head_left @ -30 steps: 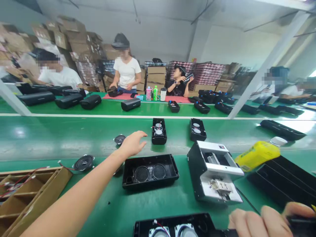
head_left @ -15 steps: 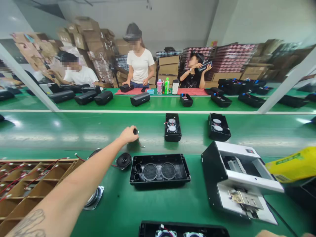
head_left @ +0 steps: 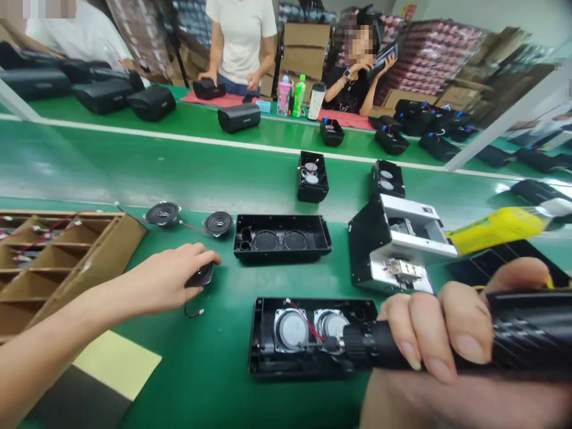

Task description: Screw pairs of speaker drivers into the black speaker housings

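Note:
My left hand is closed round a small black speaker with a short wire, low over the green table. Closed round a black electric screwdriver, my right hand is at the lower right. The tool's tip reaches over a black housing that holds two white-backed speakers and a red wire. Behind it lies another black housing with two round grilles. Two black speakers rest to its left.
A cardboard divider box stands left, with yellow paper near it. A black-and-white machine and a yellow bottle are at the right. Beyond, housings sit on a green conveyor, with people across it.
My left hand has come back toward me from the conveyor with the small speaker. My right hand has entered fully, holding the screwdriver over the near housing. The view has tilted down.

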`<state>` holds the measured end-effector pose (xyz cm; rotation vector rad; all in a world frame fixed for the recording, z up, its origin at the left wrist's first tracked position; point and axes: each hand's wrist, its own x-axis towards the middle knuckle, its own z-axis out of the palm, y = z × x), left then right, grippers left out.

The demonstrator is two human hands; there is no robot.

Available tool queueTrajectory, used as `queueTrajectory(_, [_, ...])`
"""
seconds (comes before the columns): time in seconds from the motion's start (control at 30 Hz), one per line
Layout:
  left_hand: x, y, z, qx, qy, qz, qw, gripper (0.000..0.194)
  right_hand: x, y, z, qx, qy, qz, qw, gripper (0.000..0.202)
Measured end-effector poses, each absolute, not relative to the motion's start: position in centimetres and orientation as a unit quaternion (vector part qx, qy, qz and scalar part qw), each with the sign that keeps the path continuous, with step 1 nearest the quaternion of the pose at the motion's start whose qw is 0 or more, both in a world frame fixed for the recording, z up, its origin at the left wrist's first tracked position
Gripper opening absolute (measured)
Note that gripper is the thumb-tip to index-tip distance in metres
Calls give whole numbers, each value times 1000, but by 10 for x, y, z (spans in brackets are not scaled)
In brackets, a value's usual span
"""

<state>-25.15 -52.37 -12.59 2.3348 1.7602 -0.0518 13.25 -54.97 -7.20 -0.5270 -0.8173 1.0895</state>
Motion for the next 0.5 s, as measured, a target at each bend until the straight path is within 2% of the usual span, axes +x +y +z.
queueTrajectory(0.1, [-240, -523, -148, 794, 602, -6, 85, 46, 123, -555, -71, -204, -394, 474, 761, 42])
queueTrajectory(0.23, [-234, -520, -157, 796, 601, 2, 69, 49, 108, -566, -75, -225, -416, 462, 750, 48])
queueTrajectory(0.5, [-245, -536, -140, 782, 616, 72, 60, 46, 90, -577, -80, -228, -435, 469, 734, 46])
